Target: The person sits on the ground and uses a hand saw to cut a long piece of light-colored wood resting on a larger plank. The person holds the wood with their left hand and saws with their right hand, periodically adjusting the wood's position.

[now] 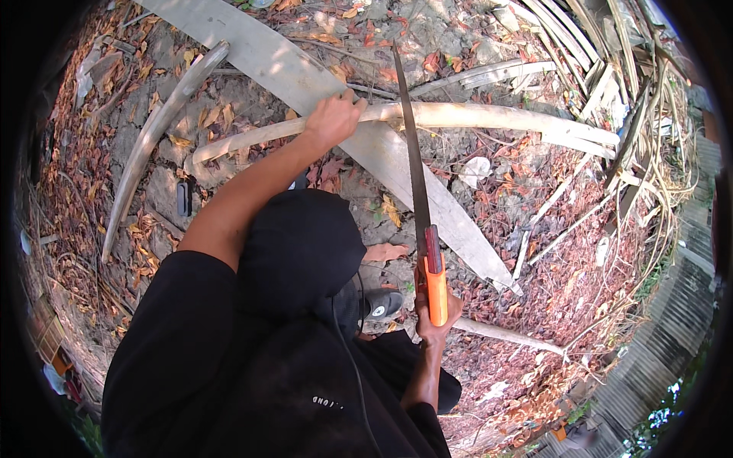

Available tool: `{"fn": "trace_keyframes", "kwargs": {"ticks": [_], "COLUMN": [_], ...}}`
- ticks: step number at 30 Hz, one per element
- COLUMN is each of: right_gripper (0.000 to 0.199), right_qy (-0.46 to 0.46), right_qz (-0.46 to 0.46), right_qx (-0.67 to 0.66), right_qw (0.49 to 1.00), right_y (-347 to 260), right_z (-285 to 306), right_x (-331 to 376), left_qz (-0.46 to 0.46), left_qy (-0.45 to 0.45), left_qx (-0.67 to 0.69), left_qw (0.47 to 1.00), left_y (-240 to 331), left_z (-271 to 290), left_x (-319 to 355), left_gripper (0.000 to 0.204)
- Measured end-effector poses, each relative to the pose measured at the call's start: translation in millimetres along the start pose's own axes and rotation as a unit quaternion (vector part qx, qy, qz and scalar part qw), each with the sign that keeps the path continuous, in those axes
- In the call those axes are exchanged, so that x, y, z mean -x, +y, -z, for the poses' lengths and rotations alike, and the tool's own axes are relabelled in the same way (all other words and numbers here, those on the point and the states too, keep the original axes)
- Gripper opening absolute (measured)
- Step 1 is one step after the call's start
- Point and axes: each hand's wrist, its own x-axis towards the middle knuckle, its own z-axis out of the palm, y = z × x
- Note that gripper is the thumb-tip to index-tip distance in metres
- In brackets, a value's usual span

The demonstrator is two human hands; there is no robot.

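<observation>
My left hand (334, 120) is closed around a pale, curved wooden pole (489, 116), which lies crosswise over a long grey plank (405, 172). In my right hand (439, 309) is a handsaw (416, 168), gripped by its orange and dark red handle. The saw's long dark blade points away from me and crosses the pole just right of my left hand. Whether the teeth have cut into the wood cannot be made out.
A second curved pole (156, 133) lies at the left on ground strewn with dry leaves. Split wood strips (603, 84) are piled at the far right, near corrugated sheets (649, 382). A thin branch (508, 333) lies right of my right hand. My shoe (382, 304) shows below the plank.
</observation>
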Motion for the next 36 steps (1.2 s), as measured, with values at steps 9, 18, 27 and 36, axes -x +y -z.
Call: {"fn": "trace_keyframes", "kwargs": {"ticks": [9,18,27,36], "right_gripper": [0.014,0.009,0.016,0.011], "right_qy": [-0.029,-0.042,-0.061,-0.067], "right_qz": [0.001,-0.044,-0.081,-0.009], "right_qx": [-0.043,-0.028,-0.052,-0.019], "right_qw": [0.999,0.998,0.994,0.998], "right_y": [-4.5,-9.8,-11.0,-3.9], "right_z": [8.8,-20.7,-27.8,-48.4], "right_x": [-10.7,-33.8,-56.8,-85.0], "left_qz": [-0.02,-0.01,-0.019,-0.017], "left_qy": [0.008,0.001,-0.013,-0.013], "left_qx": [-0.024,-0.015,-0.008,0.013], "left_qw": [0.999,1.0,1.0,1.0], "left_y": [-5.8,-4.0,-2.7,-12.5], "left_z": [-8.0,-1.0,-1.2,-5.1], "left_x": [-0.4,-2.1,-6.7,-7.3], "left_gripper": [0.023,0.02,0.022,0.021]}}
